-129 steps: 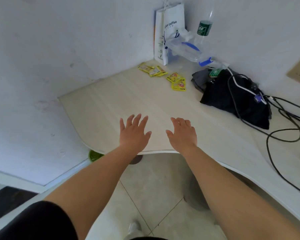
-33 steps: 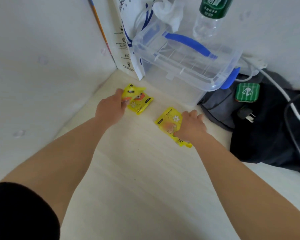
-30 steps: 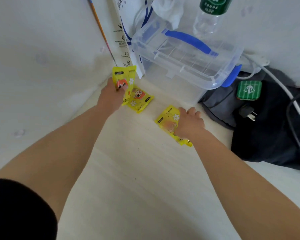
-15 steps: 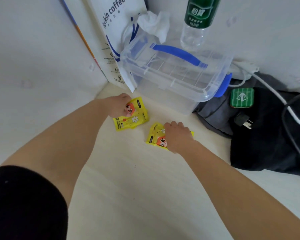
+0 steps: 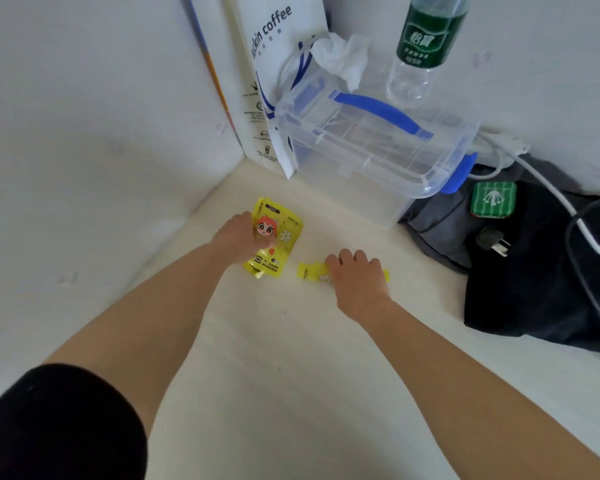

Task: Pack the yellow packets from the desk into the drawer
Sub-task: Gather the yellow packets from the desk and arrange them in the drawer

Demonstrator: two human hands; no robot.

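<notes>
- Right hand (image 5: pixel 355 282) is laid palm down on a yellow packet (image 5: pixel 307 271) lying flat on the desk (image 5: pixel 291 393); the fingers are curled over it, and only the packet's ends are seen on either side of the hand. Whether it is actually gripped cannot be told.
- Left hand (image 5: pixel 239 239) is closed on a stack of packets (image 5: pixel 278 240), which is pinched at its left edge with the thumb over the printed face; the stack is tilted, its lower corner at or near the desk, and a second packet's edge is seen behind the front one.
- "HAND WARMER" and a cartoon face are printed on the front packet of the stack.
- The two hands are kept near each other, in the back corner of the desk, the left one closer to the wall (image 5: pixel 84 150).
- A black bag (image 5: pixel 534 289) is seen to the right, with a white cable (image 5: pixel 548 188), a plug (image 5: pixel 492 240) and a small green case (image 5: pixel 493 199) on it.
- A clear box (image 5: pixel 378 150) with a blue handle is set behind the packets, a crumpled tissue (image 5: pixel 340 57) at its far end.
- A white paper bag (image 5: pixel 274 64) is stood in the corner, and a bottle (image 5: pixel 420 46) with a green label is placed behind the box.
</notes>
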